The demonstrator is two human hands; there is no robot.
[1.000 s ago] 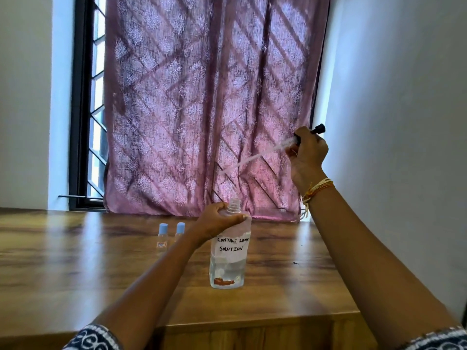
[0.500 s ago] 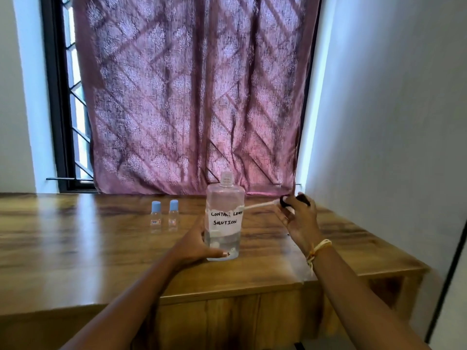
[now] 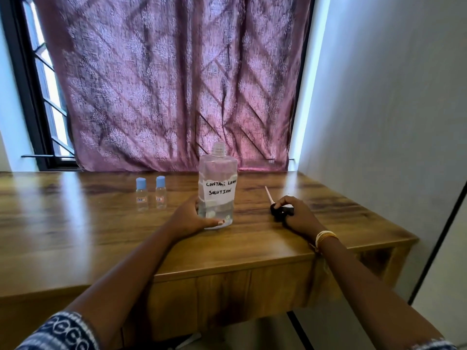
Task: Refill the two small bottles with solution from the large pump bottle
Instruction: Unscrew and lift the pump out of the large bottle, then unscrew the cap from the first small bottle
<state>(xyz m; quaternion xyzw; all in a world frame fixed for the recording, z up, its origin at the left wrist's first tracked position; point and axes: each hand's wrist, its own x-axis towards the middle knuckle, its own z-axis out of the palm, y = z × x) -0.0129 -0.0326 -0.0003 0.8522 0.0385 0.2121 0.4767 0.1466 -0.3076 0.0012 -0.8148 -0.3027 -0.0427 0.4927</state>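
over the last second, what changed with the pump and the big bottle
The right hand brought the pump head down from the air onto the table, gripping it there. The left hand slid from the large bottle's neck to its base. The two small bottles stayed capped.

Wooden table [image 3: 75, 223], purple patterned curtain [image 3: 177, 84], barred window [image 3: 38, 84] behind.

Left hand [image 3: 188, 219] gripping the uncapped large bottle [image 3: 217, 190] upright on the wooden table [image 3: 75, 223], right hand [image 3: 295, 215] holding the black pump head [image 3: 279, 212] down on the wood — two small bottles [image 3: 151, 193] capped, well left.
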